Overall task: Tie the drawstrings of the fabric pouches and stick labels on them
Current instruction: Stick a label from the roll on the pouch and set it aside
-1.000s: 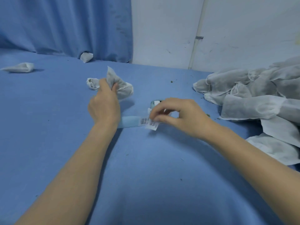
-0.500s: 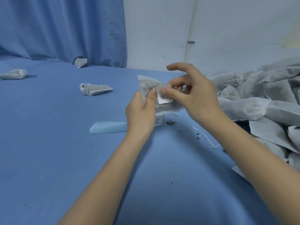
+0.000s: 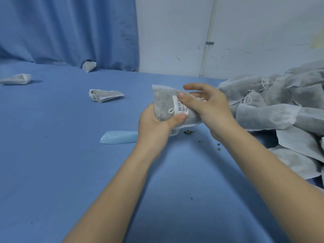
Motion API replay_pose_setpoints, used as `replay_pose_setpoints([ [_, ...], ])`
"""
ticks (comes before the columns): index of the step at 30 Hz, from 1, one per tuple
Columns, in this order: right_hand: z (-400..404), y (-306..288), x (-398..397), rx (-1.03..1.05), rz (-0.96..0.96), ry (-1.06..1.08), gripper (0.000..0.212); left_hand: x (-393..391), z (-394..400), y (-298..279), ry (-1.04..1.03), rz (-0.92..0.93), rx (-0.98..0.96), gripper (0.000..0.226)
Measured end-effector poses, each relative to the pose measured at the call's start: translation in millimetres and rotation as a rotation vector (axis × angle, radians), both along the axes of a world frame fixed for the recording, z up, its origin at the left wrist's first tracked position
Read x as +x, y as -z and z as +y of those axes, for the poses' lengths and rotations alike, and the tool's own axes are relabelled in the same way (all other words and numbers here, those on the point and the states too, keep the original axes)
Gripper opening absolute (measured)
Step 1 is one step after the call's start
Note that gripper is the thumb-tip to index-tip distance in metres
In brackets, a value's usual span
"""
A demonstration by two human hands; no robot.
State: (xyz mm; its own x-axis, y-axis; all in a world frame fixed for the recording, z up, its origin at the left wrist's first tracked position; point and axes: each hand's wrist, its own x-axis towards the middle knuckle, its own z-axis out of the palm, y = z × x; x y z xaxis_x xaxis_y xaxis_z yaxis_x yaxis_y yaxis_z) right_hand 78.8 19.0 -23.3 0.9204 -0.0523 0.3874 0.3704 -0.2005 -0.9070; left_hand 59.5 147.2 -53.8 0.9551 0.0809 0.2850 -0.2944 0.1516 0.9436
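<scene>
Gripping pouch: left hand | right hand thumb pressing label, fingers spread

Bare forearms, no sleeves; left hand, right hand ungloved.
</scene>
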Motion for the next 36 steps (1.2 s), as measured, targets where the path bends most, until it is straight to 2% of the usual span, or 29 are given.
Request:
replay_pose_setpoints([
  [3, 8, 5, 0, 0.02, -0.011, 0.089, 0.033, 1, 2, 0, 0.018, 0.041, -0.099, 0.026],
  [6, 11, 5, -3, 0.045, 0.069, 0.03, 0.057, 5, 9, -1, 0.032, 0.074, -0.229, 0.026],
  [8, 11, 6, -6, 0.076, 0.154, -0.027, 0.063, 6, 14, -2, 0.016, 0.081, -0.287, 0.027],
  [12, 24, 10, -8, 0.354, 0.24, -0.134, 0.044, 5, 16, -5, 0.011, 0.127, -0.379, 0.03],
  [14, 41, 3, 1, 0.492, 0.227, -0.116, 0.033, 5, 18, -7, 0.032, 0.187, -0.494, 0.025],
  [16, 63, -7, 15, 0.612, 0.249, -0.185, 0.031, 4, 20, -10, 0.038, 0.263, -0.595, 0.017],
  [19, 99, -18, 32, 0.63, 0.388, -0.306, 0.071, 3, 21, -12, 0.053, 0.289, -0.634, 0.013],
  [20, 107, -18, 35, 0.644, 0.405, -0.285, 0.075, 3, 22, -12, 0.071, 0.279, -0.621, 0.01],
  [24, 101, -4, 33, 0.712, 0.426, -0.23, 0.063, 10, 22, -7, 0.093, 0.252, -0.518, 0.01],
  [29, 50, 5, 19, 0.616, 0.345, -0.143, 0.031, 7, -6, -2, 0.112, 0.195, -0.201, 0.016],
  [31, 27, 3, 11, 0.516, 0.292, -0.08, 0.019, 7, -28, -3, 0.093, 0.184, -0.031, 0.019],
  [33, 2, -1, 4, 0.346, 0.211, 0.028, 0.024, 8, -55, -5, 0.078, 0.111, 0.186, 0.014],
  [36, -40, -6, -7, 0.161, 0.072, 0.208, 0.03, 17, -99, -7, 0.085, -0.046, 0.545, 0.028],
])
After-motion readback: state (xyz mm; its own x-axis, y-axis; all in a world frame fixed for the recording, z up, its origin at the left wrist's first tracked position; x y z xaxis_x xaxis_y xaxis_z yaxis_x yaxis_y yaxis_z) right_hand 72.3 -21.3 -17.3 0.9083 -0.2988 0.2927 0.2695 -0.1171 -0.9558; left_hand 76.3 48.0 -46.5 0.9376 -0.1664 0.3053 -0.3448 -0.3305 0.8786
